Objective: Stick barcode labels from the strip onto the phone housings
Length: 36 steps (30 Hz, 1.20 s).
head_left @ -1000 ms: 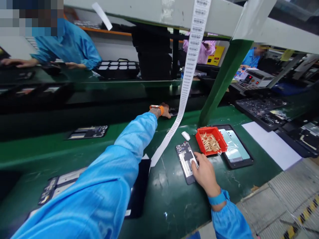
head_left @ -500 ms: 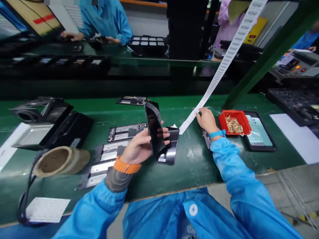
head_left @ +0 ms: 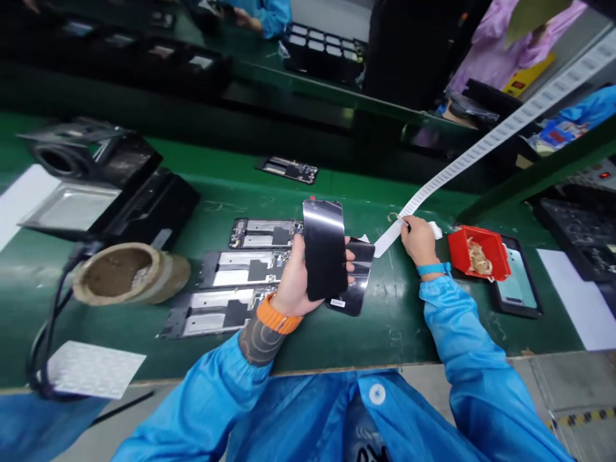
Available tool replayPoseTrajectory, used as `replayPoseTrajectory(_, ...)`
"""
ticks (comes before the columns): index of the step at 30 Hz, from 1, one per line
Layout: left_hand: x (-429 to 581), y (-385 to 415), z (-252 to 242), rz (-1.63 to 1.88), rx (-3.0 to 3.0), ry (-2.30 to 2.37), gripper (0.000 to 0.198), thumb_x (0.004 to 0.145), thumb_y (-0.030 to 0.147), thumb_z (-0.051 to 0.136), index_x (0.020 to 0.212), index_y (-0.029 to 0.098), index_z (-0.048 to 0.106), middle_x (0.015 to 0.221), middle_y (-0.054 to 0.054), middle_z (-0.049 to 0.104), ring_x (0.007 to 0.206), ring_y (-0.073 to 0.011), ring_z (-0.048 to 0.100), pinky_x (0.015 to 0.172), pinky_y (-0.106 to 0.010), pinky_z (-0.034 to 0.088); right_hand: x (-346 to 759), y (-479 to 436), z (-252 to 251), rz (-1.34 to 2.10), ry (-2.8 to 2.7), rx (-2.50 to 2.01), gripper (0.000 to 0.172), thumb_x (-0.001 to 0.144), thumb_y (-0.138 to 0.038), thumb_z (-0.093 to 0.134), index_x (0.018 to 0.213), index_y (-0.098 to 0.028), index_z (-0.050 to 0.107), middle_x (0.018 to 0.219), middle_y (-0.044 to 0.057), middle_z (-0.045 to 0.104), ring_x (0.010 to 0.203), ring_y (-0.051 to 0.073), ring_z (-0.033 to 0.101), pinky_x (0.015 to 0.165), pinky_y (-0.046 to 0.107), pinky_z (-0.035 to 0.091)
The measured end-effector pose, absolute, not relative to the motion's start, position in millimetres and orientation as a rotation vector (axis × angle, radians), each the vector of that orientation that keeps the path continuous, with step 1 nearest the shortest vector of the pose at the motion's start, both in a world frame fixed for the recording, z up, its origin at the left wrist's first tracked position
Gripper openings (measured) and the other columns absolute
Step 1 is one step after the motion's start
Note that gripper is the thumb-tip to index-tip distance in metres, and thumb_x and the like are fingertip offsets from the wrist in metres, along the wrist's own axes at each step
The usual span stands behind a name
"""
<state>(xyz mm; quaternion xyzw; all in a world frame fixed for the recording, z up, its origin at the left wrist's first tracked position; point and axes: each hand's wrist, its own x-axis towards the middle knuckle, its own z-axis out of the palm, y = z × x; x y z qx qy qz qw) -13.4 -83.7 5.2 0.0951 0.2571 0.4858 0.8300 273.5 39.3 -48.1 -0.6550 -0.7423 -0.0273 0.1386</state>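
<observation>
A glossy black panel (head_left: 326, 250) is held above a green counter (head_left: 385, 346) by the left hand (head_left: 301, 276), its grip wrapped around the panel's 2 long edges, with an orange band (head_left: 279, 317) worn at the wrist. A 2nd black panel (head_left: 359, 292), marked with a small white label (head_left: 338, 303), is seen lying on the counter, partly covered by that hand. At right, the right hand (head_left: 418, 240) is poised beside a long strip of printed labels (head_left: 462, 165), near a thin, curved tan piece (head_left: 393, 217); whether anything is pinched in its grip cannot be told. To the left of the held panel, 3 opened phone frames (head_left: 212, 314) are arranged in a column, and a 4th frame (head_left: 289, 169) is set farther back. A red tray (head_left: 459, 251) filled with tan pieces (head_left: 479, 256) is placed against a black tray (head_left: 522, 311), in which pale green panels (head_left: 517, 276) are carried. A roll of tape (head_left: 176, 279) is positioned at far left, before a black device (head_left: 158, 205). Across the line, a blue sleeve (head_left: 276, 16) and pink workwear (head_left: 481, 58) are glimpsed.
</observation>
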Motion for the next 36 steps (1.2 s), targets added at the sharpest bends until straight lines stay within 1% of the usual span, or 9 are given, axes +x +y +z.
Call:
replayPoseTrajectory(4, -15.6, -80.1, 6.3, 1.089, 0.141, 0.555, 0.082, 0.097, 0.074, 0.021, 0.118, 0.010, 0.068, 0.098, -0.014, 0.072, 0.080, -0.0228, 0.069, 0.072, -0.039, 0.060, 270.8, 36.1, -46.8, -0.157, -2.136, -1.935, 0.027, 0.093, -0.020, 0.044, 0.108, -0.011, 0.065, 0.088, 0.015, 0.071, 0.078, 0.027, 0.061, 0.071, 0.034, 0.037)
replayPoseTrajectory(9, -16.7, -78.5, -0.3, 1.130, 0.155, 0.548, 0.079, 0.099, 0.071, 0.024, 0.122, 0.009, 0.067, 0.103, -0.018, 0.074, 0.084, -0.0261, 0.073, 0.075, -0.044, 0.061, 270.6, 32.0, -51.3, -0.202, -2.154, -1.877, 0.017, 0.091, -0.023, 0.048, 0.097, -0.016, 0.063, 0.079, 0.010, 0.069, 0.070, 0.024, 0.060, 0.066, 0.032, 0.037)
replayPoseTrajectory(13, -23.2, -70.8, -1.2, 1.117, 0.163, 0.532, 0.074, 0.099, 0.068, 0.026, 0.122, 0.009, 0.066, 0.112, -0.021, 0.074, 0.102, -0.0332, 0.073, 0.090, -0.054, 0.057, 275.9, 35.4, -45.7, -0.073, -2.083, -1.736, 0.008, 0.085, -0.022, 0.053, 0.090, -0.019, 0.060, 0.090, 0.012, 0.071, 0.081, 0.027, 0.065, 0.075, 0.037, 0.047)
replayPoseTrajectory(16, -26.3, -59.2, 5.4, 1.125, 0.175, 0.550, 0.070, 0.100, 0.064, 0.028, 0.117, 0.009, 0.068, 0.115, -0.020, 0.074, 0.108, -0.0337, 0.071, 0.096, -0.054, 0.055, 272.0, 21.9, -24.1, -0.011, -1.853, -1.582, 0.003, 0.082, -0.023, 0.058, 0.080, -0.021, 0.056, 0.095, 0.012, 0.070, 0.091, 0.027, 0.066, 0.082, 0.041, 0.051)
replayPoseTrajectory(20, -19.2, -46.8, 11.1, 1.106, 0.198, 0.544, 0.069, 0.101, 0.060, 0.025, 0.113, 0.009, 0.070, 0.110, -0.017, 0.075, 0.096, -0.0301, 0.073, 0.090, -0.050, 0.057, 235.4, -30.7, 2.1, 0.508, -1.564, -1.398, 0.014, 0.082, -0.031, 0.071, 0.084, -0.022, 0.060, 0.078, 0.002, 0.066, 0.067, 0.019, 0.063, 0.064, 0.034, 0.053)
replayPoseTrajectory(23, -9.7, -46.4, 7.8, 1.072, 0.181, 0.561, 0.074, 0.100, 0.062, 0.021, 0.109, 0.009, 0.071, 0.105, -0.016, 0.076, 0.091, -0.0297, 0.073, 0.085, -0.048, 0.058, 198.0, -67.1, 5.8, 1.085, -1.621, -1.255, 0.014, 0.085, -0.032, 0.073, 0.087, -0.023, 0.063, 0.075, 0.000, 0.066, 0.066, 0.016, 0.063, 0.062, 0.031, 0.053)
replayPoseTrajectory(26, -2.9, -51.2, 2.0, 1.111, 0.170, 0.606, 0.073, 0.101, 0.061, 0.020, 0.107, 0.010, 0.072, 0.102, -0.015, 0.076, 0.088, -0.0279, 0.073, 0.081, -0.046, 0.059, 176.4, -81.1, 6.1, 1.403, -1.642, -1.135, 0.015, 0.087, -0.033, 0.072, 0.082, -0.022, 0.064, 0.068, -0.002, 0.063, 0.060, 0.013, 0.059, 0.058, 0.027, 0.050)
replayPoseTrajectory(29, 0.6, -55.4, -2.6, 1.168, 0.185, 0.650, 0.069, 0.103, 0.058, 0.020, 0.109, 0.011, 0.071, 0.102, -0.014, 0.075, 0.087, -0.0260, 0.073, 0.079, -0.043, 0.060, 171.7, -82.1, 7.2, 1.476, -1.650, -1.110, 0.014, 0.089, -0.031, 0.068, 0.080, -0.021, 0.064, 0.065, -0.003, 0.060, 0.056, 0.011, 0.055, 0.053, 0.025, 0.045)
replayPoseTrajectory(36, 8.8, -60.1, -7.7, 1.169, 0.277, 0.766, 0.063, 0.103, 0.058, 0.026, 0.107, 0.012, 0.070, 0.102, -0.012, 0.076, 0.086, -0.0218, 0.074, 0.079, -0.034, 0.061, 166.0, -87.7, 1.7, 1.347, -1.809, -1.202, 0.007, 0.089, -0.022, 0.064, 0.090, -0.020, 0.070, 0.074, -0.001, 0.065, 0.063, 0.011, 0.057, 0.059, 0.025, 0.045)
